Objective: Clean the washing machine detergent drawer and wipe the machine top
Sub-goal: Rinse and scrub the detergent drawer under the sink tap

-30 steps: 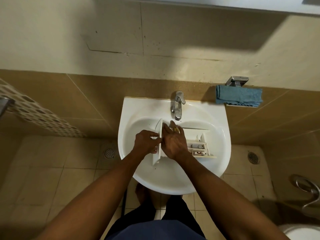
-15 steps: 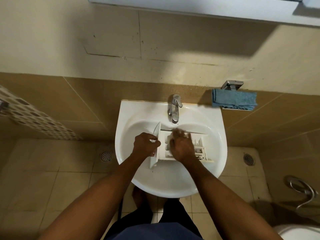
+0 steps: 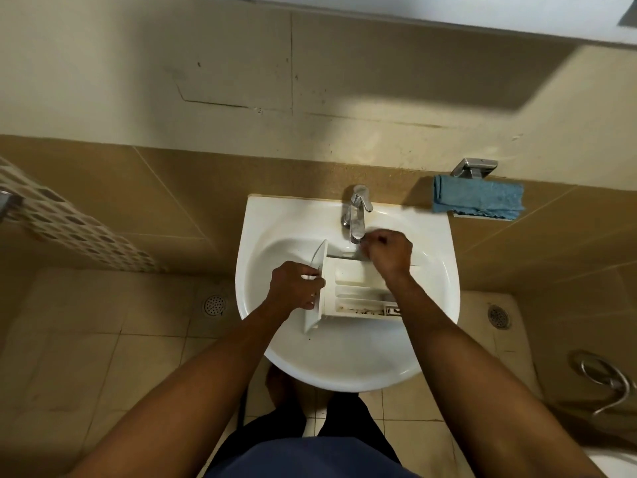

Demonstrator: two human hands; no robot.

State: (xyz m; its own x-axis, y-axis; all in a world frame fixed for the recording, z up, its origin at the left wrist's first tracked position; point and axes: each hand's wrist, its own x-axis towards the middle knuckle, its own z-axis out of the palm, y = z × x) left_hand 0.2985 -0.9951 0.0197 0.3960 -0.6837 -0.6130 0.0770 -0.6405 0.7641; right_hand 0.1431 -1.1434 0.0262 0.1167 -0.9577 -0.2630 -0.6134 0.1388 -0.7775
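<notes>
Your left hand (image 3: 298, 286) grips the detergent drawer (image 3: 355, 291) just below the faucet (image 3: 356, 212). Your right hand (image 3: 387, 251) has left the drawer for the faucet spout, curled, grasp unclear; rinsing probably follows.

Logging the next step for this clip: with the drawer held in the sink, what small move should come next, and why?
Probably raise the right hand to the tap lever and start the water. The left hand grips the drawer front over the sink, brown residue lines the drawer's near channels, the right hand sits by the spout, and no stream is plainly visible.
</notes>
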